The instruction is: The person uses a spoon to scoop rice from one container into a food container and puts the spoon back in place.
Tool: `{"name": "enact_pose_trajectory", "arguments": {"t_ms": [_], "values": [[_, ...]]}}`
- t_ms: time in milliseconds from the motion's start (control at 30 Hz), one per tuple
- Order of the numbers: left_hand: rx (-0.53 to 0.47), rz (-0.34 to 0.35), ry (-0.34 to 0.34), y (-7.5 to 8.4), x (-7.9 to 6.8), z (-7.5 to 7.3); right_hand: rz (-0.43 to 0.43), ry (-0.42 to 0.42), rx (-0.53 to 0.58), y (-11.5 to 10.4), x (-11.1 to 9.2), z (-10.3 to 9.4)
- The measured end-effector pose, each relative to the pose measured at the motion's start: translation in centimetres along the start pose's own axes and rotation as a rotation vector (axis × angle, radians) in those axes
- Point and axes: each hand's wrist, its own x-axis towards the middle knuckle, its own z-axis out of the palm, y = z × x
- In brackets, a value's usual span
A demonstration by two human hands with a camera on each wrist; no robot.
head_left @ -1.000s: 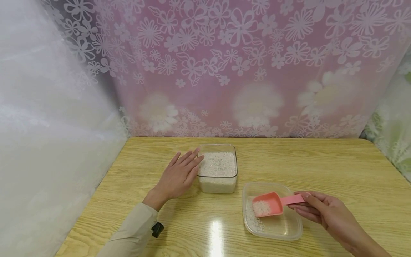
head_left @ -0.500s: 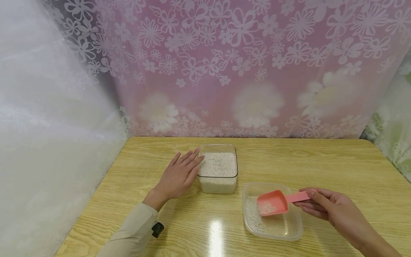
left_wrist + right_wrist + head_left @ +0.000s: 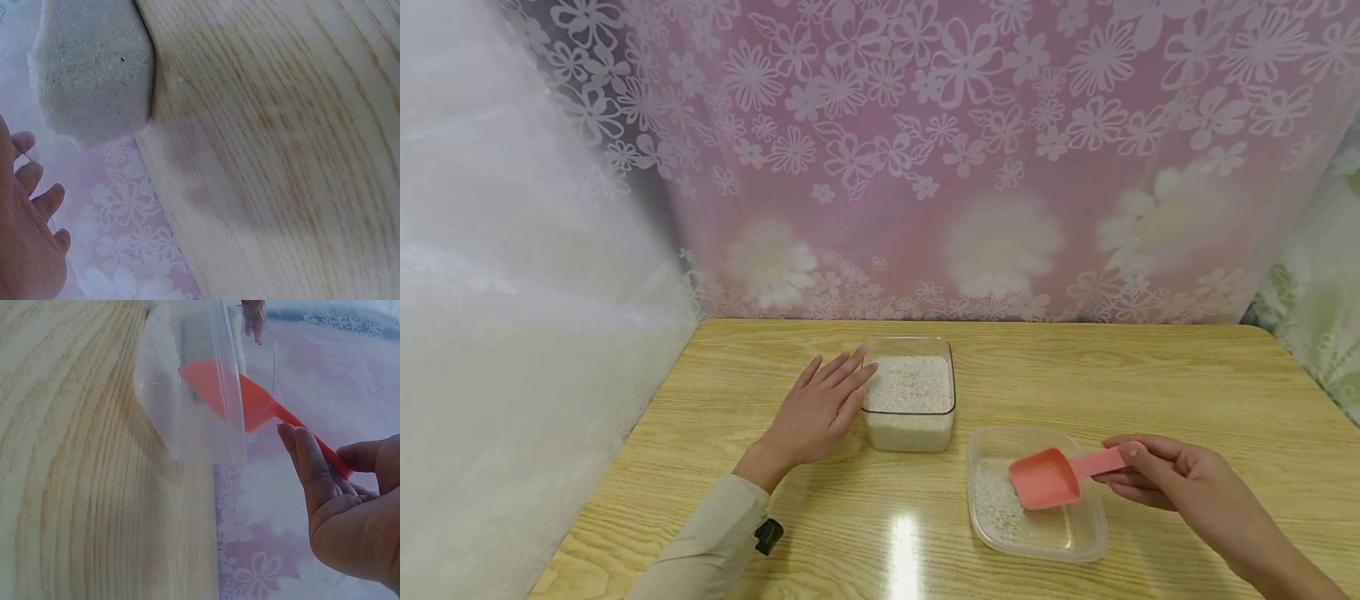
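Note:
My right hand [image 3: 1180, 483] holds a pink scoop [image 3: 1047, 479] by its handle, thumb on top and fingers beneath. The scoop's bowl looks bare inside and dips below the rim of a clear plastic container [image 3: 1067, 546]. Loose white rice [image 3: 997, 504] lies along that container's left side. In the right wrist view the scoop [image 3: 253, 403] tilts down through the container's opening. My left hand [image 3: 816, 412] rests with straight fingers against the left rim of a square clear container [image 3: 953, 392], which is mostly full of rice [image 3: 910, 385].
Both containers stand on a wood-grain table [image 3: 1112, 375], the square one farther back and to the left. A pink floral curtain [image 3: 880, 208] hangs behind the table. A pale sheet [image 3: 535, 317] hangs on the left. A dark strap [image 3: 767, 536] shows at the left sleeve.
The right hand and scoop have shifted a little to the right. Rice seen in the scoop has gone into the clear container, where the pile is larger. The left hand stays in place.

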Motion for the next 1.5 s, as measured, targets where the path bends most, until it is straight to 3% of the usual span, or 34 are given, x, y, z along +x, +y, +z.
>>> {"name": "enact_pose_trajectory", "arguments": {"t_ms": [233,433,567,667,833,1000,1333,1500], "values": [[0.001,-0.002,0.001,0.0,-0.1,0.0,-0.149,0.033,-0.111,-0.1,-0.5,0.3],[0.003,-0.005,-0.002,0.0,-0.1,0.0,-0.257,0.089,-0.068,-0.3,-0.7,-0.2],[0.003,-0.003,0.000,0.1,-0.1,0.0,-0.305,0.122,0.044,-0.7,-0.6,-0.6],[-0.002,0.002,0.009,0.0,-0.1,0.1,-0.342,0.111,0.199,-1.0,-0.3,-1.1],[-0.011,0.010,0.013,0.1,0.0,0.0,-0.415,-0.017,0.516,-1.5,0.6,-1.8],[0.001,0.007,0.004,0.0,0.1,0.0,-0.429,-0.159,0.773,-2.4,1.7,-2.2],[0.001,0.004,0.004,0.0,0.1,0.1,-0.328,-0.323,1.053,-4.7,4.5,-1.5],[0.008,0.002,0.003,0.0,0.0,0.0,-0.300,-0.325,1.064,-5.7,5.9,-0.3]]}}
